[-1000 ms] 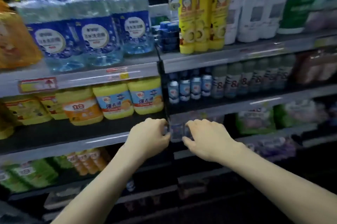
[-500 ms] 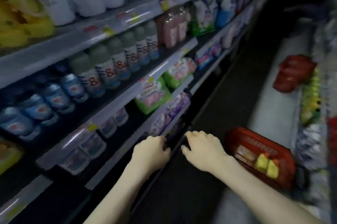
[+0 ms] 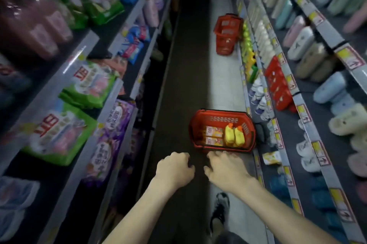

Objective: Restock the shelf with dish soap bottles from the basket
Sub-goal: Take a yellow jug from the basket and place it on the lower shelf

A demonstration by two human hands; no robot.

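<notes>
Dish soap bottles (image 3: 238, 137), two yellow ones with orange caps, are seen standing side by side at the three o'clock side of the red basket (image 3: 224, 119), with flat orange boxes (image 3: 213, 131) lying at its nine o'clock side. The basket is set on the floor (image 3: 224, 89) of the aisle, close against the foot of the shelving at three o'clock (image 3: 303, 112), and it lies just beyond the hands, at about twelve o'clock of the right hand (image 3: 226, 172). Nothing is held by either hand: the right hand is spread with its fingers slightly bent, and the left hand (image 3: 174, 170), just beside it at nine o'clock, is loosely curled on nothing. The step in hand is judged to be the reach down for a bottle. It would be done best if the body were lowered first and one bottle were taken round its middle by each hand, lifted straight up clear of the rim, so that the boxes are not dragged and the basket is not tipped. A shoe (image 3: 219, 210) is seen at six o'clock, and a second red basket (image 3: 227, 34) stands well apart along the aisle at twelve o'clock. Against the frame half a second ago, the view has been swung from the shelving at nine o'clock (image 3: 65, 89) to face down the aisle, and the basket, then at four o'clock near the frame's edge, has been brought almost under the hands, which are empty as before.
</notes>
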